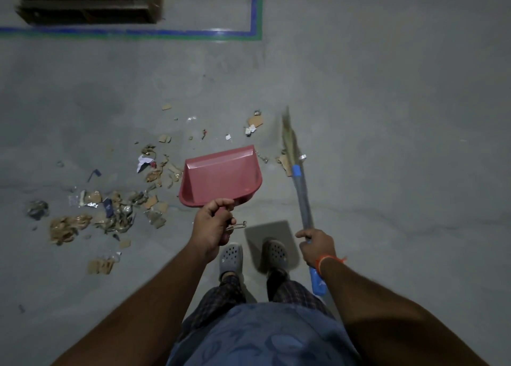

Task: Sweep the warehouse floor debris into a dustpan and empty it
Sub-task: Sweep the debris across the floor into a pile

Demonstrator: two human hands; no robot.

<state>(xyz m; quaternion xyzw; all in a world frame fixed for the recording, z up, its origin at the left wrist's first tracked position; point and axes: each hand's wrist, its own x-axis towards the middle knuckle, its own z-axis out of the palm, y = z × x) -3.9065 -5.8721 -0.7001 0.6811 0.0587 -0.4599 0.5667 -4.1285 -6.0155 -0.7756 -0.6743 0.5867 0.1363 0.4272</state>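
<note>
Debris (pixel 116 208) scattered on floor (pixel 387 116), left grip (pixel 213 224) holding dustpan (pixel 221 176), right grip (pixel 316 245) holding broom (pixel 302 197)

Your left hand (pixel 213 223) grips the red dustpan (pixel 221 176) handle, pan held above the floor (pixel 387 116). Your right hand (pixel 316 245) grips the broom (pixel 300 184). Debris (pixel 116 205) lies scattered left.
</note>
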